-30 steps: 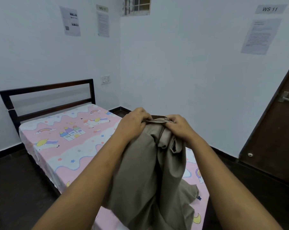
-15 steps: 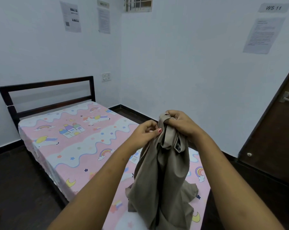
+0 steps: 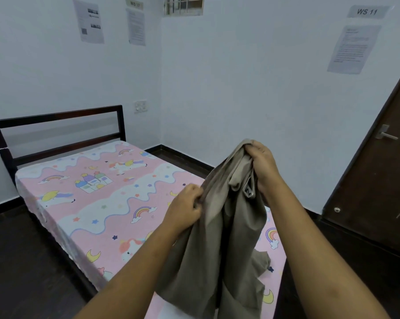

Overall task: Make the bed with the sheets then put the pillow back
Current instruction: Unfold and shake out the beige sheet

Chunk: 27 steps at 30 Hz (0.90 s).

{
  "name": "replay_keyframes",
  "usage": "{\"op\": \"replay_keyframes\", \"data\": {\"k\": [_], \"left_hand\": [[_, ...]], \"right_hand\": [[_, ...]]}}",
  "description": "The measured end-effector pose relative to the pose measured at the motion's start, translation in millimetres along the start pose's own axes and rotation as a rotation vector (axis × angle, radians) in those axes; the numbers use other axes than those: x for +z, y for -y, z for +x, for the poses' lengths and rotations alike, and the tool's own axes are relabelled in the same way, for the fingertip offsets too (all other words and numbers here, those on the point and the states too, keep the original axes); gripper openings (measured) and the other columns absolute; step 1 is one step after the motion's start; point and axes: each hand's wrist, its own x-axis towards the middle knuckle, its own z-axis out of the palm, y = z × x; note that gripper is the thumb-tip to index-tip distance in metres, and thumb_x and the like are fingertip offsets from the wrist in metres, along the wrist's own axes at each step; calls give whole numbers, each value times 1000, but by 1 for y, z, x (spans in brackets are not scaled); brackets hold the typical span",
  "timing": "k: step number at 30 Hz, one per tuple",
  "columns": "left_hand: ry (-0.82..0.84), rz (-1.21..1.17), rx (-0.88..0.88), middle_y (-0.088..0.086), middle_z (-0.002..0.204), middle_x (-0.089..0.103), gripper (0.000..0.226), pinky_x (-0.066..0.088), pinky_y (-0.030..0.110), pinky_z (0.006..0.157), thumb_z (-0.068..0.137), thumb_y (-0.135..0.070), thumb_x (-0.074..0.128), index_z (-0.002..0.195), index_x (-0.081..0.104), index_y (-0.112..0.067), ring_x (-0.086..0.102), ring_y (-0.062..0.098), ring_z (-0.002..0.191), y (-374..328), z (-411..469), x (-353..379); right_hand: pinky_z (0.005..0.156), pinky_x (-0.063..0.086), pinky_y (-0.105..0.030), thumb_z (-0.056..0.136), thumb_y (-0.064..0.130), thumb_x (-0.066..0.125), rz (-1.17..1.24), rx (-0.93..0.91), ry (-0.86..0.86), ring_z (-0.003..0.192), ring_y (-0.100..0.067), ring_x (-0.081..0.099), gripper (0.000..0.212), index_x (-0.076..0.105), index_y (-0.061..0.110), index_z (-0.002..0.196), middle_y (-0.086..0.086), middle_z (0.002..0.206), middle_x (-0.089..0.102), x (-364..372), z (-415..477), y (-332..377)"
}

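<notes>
While right fingers [image 3: 255, 148] clutch the sheet [image 3: 217, 238], left fingers [image 3: 194, 200] pinch it lower

Pale walls [image 3: 240, 84] meet in a corner behind the bed [image 3: 97, 199], whose dark barred headboard [image 3: 56, 116] stands against the left wall. A small barred window [image 3: 184, 5] sits high near the corner. Printed notices [image 3: 91, 23] hang on both walls, one under a "WS 11" label [image 3: 366, 12]. The floor [image 3: 21, 261] is dark. A brown door [image 3: 383, 192] with a metal handle [image 3: 386, 134] stands at the right.
</notes>
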Motion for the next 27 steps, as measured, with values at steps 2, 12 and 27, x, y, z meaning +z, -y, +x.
{"op": "replay_keyframes", "data": {"k": [2, 12, 27], "left_hand": [[170, 27, -155, -3, 96, 52, 17, 40, 26, 77, 79, -7, 52, 94, 60, -8, 54, 20, 95, 15, -17, 11], [86, -429, -242, -7, 137, 32, 86, 32, 26, 105, 66, -58, 67, 139, 35, -25, 33, 8, 126, -29, -32, 26], [352, -525, -283, -13, 102, 66, 38, 49, 15, 77, 86, -54, 56, 113, 60, -27, 63, 5, 94, -61, 18, -21]], "right_hand": [[56, 48, -18, 96, 3, 43, 133, -55, -68, 51, -3, 57, 30, 55, 14, 71, 10, 53, 60, -2, 3, 21], [68, 52, -28, 97, 12, 43, 118, -49, 120, 69, -16, 63, 26, 62, 9, 79, -4, 72, 66, 4, -2, 64], [65, 51, -28, 92, 25, 61, -80, -13, 152, 62, -15, 62, 23, 60, 12, 73, -3, 67, 66, -2, 9, 87]]}}
